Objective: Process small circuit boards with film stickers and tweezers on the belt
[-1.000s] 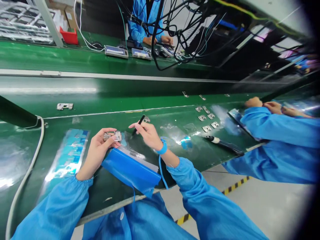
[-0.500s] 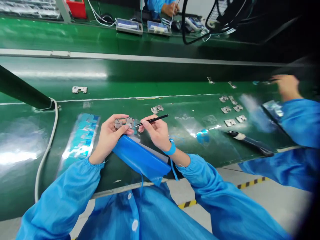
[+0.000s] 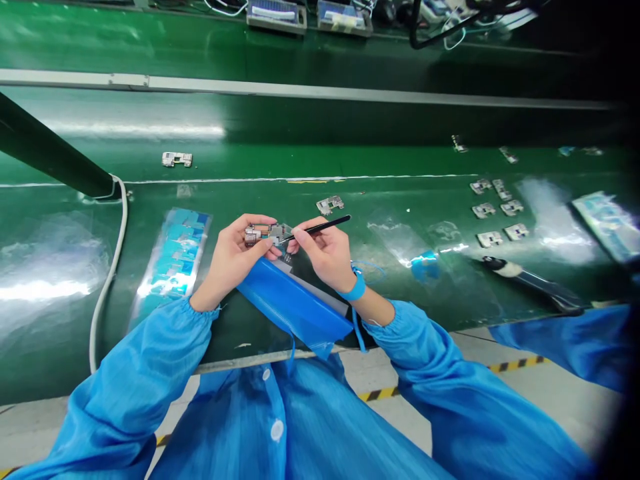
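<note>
Thin black tool (image 3: 320, 228) tip now on small metal part (image 3: 263, 235), more steeply angled half second ago. Neighbour's hand gone from right edge, only sleeve (image 3: 565, 343) at lower right. Your left hand (image 3: 233, 257): fingers curled shut on part, held just above frame centre, over upper end of blue pouch (image 3: 295, 307). Your right hand (image 3: 327, 253): fingers pinched on tool, pen-style. Sticker sheet (image 3: 177, 257) left of hands. Loose metal pieces (image 3: 495, 210) and screwdriver (image 3: 535, 283) well apart at right.

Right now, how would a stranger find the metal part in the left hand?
On the green bench, find the blue pouch at the near edge. Beyond it, the left hand holds the metal part. It alone is lifted, touched by a black tool; other parts lie flat.
</note>
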`<state>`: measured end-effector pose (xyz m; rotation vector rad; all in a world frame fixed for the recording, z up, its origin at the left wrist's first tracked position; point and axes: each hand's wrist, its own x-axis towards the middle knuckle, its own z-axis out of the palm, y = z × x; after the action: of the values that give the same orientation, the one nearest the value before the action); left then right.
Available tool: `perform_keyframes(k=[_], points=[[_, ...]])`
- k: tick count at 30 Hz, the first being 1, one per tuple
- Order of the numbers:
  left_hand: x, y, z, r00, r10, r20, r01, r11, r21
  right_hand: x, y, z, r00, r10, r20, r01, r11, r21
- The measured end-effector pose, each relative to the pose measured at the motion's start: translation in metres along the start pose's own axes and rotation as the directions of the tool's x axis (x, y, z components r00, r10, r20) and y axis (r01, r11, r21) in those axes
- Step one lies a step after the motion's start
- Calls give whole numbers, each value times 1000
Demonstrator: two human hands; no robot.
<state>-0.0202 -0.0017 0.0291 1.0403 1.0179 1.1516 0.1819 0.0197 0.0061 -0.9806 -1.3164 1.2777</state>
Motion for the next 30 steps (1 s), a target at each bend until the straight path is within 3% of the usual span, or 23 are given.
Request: perform_keyframes(k=[21,30], points=[[-1,1,-1,997,-69,21,69,997,-37,4,10,-4,988,114,101,-137,953,272],[-3,2,2,998,-34,53,39,996,-83,-1,6,4,992,58,115,-96,931,352]])
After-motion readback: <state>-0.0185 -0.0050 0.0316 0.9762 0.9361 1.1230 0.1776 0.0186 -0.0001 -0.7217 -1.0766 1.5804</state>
